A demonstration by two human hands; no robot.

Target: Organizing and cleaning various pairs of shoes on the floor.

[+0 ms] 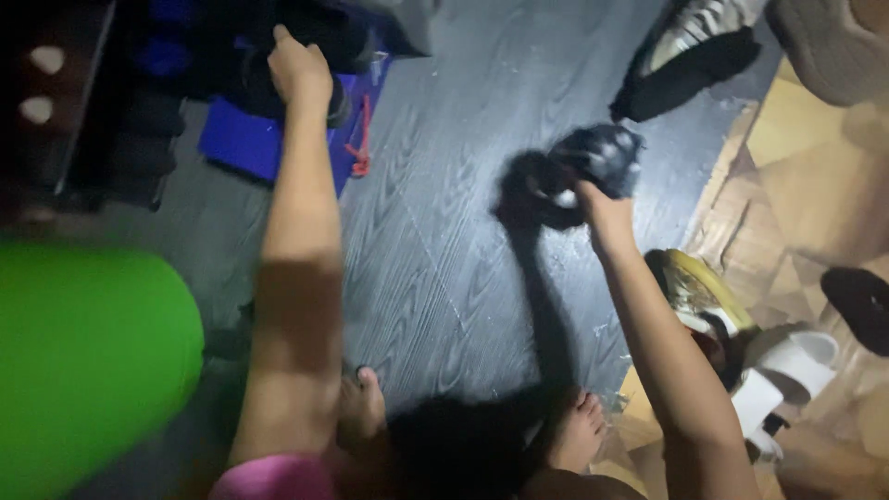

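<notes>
My right hand (602,208) was closed around a dark, glossy shoe (593,162), gripping it from below and holding it up off the dark wood-grain floor (444,231). The shoe was blurred, so I could not tell which part my fingers had. Its shadow fell on the boards just to the left of it.

My left hand (298,69) was stretched far forward, curled over a dark bundle (306,37) that sat on a blue mat (245,139). Whether the fingers actually gripped it or only rested on it, I could not tell; the area was too dim. A red cord (359,148) lay at the mat's edge, just beside my forearm.

Further out: a black-and-white striped sneaker (690,46) lay near the top right, well apart from the lifted shoe. A yellow-lined shoe (694,282) and white sandals (787,366) sat near my right elbow, on tan flooring (796,139). A large green rounded object (88,356) filled the lower left. My bare feet (579,431) were on the floor below.

Judgement: footwear was being gathered, with one shoe in transit and the other hand steadying the pile. Placing the shoe would call for carrying it leftward across the open floor and keeping a firm grip, since the hold looked shallow.
</notes>
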